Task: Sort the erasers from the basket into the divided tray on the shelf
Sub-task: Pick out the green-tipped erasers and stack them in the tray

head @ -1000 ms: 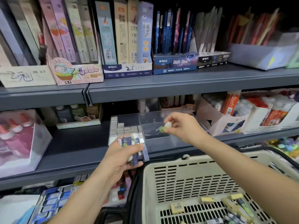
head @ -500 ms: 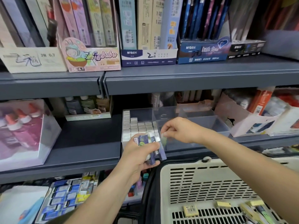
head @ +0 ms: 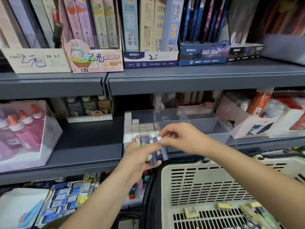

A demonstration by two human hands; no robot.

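The left hand [head: 137,160] stays in front of the shelf [head: 85,146], its fingers clasped round a bundle [head: 154,146] of blue-sleeved erasers. The right hand [head: 184,138] has come back from the tray [head: 212,125] to the bundle, its fingers pinching one eraser's white top. Yellow erasers [head: 191,212] lie in the basket [head: 198,184].

Soft even indoor light; deep shadow under upper shelf [head: 198,83]. Upper right of frame dark, smeared. Edges bowed. Right hand [head: 183,138] slightly blurred.
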